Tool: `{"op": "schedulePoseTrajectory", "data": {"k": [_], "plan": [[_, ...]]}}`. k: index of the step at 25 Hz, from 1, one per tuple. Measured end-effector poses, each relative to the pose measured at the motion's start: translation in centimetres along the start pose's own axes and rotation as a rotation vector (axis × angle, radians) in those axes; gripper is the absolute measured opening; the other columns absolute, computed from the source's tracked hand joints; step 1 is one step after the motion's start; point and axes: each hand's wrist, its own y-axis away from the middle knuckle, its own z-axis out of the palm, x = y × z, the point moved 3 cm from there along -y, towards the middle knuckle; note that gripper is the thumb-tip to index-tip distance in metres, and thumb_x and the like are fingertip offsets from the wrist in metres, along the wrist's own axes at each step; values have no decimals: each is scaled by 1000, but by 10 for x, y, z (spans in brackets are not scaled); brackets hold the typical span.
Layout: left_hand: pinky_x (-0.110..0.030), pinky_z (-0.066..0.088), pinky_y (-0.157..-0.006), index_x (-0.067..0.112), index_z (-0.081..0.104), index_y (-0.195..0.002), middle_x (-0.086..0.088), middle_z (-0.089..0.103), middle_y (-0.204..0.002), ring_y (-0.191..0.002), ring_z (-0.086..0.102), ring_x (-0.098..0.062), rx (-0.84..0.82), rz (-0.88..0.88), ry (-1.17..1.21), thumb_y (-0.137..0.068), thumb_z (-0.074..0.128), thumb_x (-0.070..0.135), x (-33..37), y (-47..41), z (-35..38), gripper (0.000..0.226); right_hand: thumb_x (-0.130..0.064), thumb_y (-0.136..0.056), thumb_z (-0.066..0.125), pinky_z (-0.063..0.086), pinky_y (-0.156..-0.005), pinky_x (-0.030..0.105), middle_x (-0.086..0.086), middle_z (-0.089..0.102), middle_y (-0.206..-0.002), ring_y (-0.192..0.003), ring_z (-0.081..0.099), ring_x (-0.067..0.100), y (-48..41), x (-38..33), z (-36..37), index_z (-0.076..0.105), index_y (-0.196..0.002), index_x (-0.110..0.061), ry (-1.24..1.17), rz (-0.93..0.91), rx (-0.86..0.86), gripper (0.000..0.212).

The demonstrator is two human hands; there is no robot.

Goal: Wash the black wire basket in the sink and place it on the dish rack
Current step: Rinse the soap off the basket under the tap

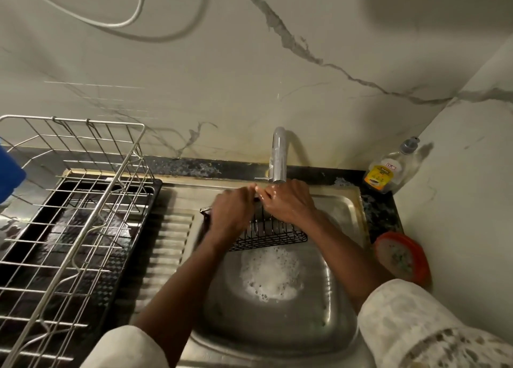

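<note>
Marble-veined wall panels back a dark speckled counter, and a pale cable (133,15) loops across the wall high up. At the far left edge a blue object (9,173) pokes into view. Next to it the silver wire dish rack (83,122) stands on a black tray (155,195). Just right of the tray runs the ribbed steel drainboard (166,242), which joins the steel sink (277,320).

The black wire basket (274,234) is held tilted over the far part of the basin, below the chrome faucet (279,159). My left hand (231,210) curls over its left end and grips the far rim. My right hand (288,203), wet and glossy, sits right under the spout with its fingers curled on the same rim, almost touching the left hand's fingertips. A patch of white foam (270,276) lies on the basin floor, nearer to me than the basket. My pale sleeves, the left (127,351) and the right (416,326), fill the near edge.

On the counter in the far right corner stands a clear soap bottle (388,170) with a yellow label. Nearer, against the right wall, leans a round orange-rimmed container (402,259).
</note>
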Motion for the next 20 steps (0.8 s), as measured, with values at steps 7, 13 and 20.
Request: {"op": "schedulePoseTrajectory", "data": {"k": [7,13,20], "plan": [[-24,38,-49,16,45,-62,1,46,-60,-55,41,-15,76,-519,602,-106,55,38,9,-5,-4,51,-60,-100,44,60,-64,41,0,72,-66,-53,66,13,23,46,8,70,-92,-7,-1025,400,85,59],[-34,48,-64,4,60,-103,-9,61,-83,-74,58,-21,36,-747,731,-104,52,36,-17,-2,16,34,-47,-105,41,56,-64,34,4,73,-78,-61,65,18,15,27,-8,71,-86,-12,-430,275,29,50],[-25,45,-57,5,65,-91,-7,60,-75,-65,54,-13,-68,-501,594,-106,43,56,16,-8,7,58,-58,-104,23,46,-46,23,3,63,-63,-51,62,12,5,-8,-10,64,-86,-12,-404,168,37,64]]}}
